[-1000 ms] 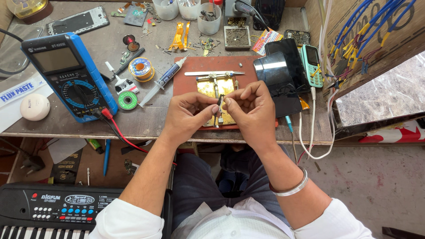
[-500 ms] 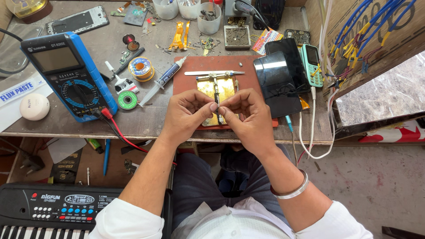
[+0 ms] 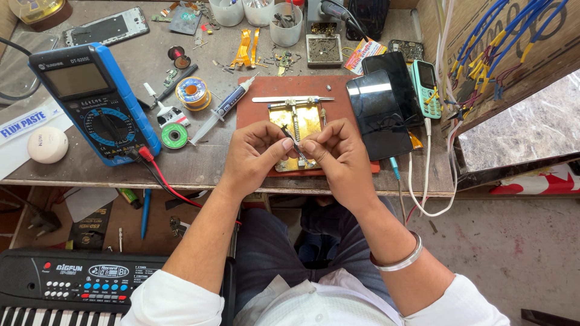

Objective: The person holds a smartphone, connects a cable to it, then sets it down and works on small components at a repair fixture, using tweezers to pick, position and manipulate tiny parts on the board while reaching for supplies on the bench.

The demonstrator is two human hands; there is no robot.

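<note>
Near the table's (image 3: 199, 172) front edge, left hand (image 3: 254, 154) and right hand (image 3: 338, 157) meet fingertip to fingertip, both pinched on a small dark slender part (image 3: 290, 136) held just above the brass board holder (image 3: 302, 124). The holder sits on a reddish mat (image 3: 254, 99) at mid-table, tweezers (image 3: 290, 99) lying along its far edge. A blue multimeter (image 3: 90, 99) lies toward the left edge, two dark phones (image 3: 383, 102) right of the mat.

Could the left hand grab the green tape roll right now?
Probably yes, once it lets go. The left hand is busy pinching a small dark part together with the right hand. The green tape roll lies uncovered on the bench just to its left, with nothing between.
</note>
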